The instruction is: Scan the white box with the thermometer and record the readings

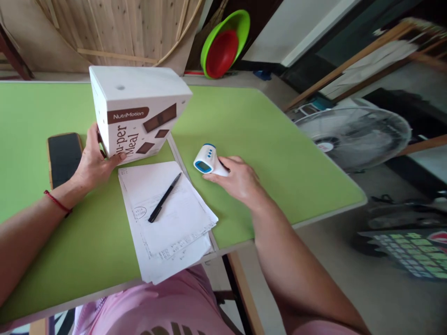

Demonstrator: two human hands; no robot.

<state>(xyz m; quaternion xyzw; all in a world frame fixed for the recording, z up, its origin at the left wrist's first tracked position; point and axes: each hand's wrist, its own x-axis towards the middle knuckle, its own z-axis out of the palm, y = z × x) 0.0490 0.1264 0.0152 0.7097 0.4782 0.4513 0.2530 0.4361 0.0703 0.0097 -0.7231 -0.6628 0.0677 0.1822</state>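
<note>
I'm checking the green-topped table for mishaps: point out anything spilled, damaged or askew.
The stack of white paper sheets looks askew: its edges don't line up at the near side of the green-topped table. No spill or damage shows.

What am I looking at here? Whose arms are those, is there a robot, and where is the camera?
There's no robot here, just a person using two bare hands. The single picture comes from a camera worn on that person's head, looking forward and down, so you see almost what they would see.

The left hand holds the lower part of a white box with brown pictures on it. The right hand holds a white-and-blue gadget with a little screen; it looks like a thermometer.

On the green table there are also sheets of paper with a black pen lying on top. A phone with a dark screen lies by the left hand.
</note>
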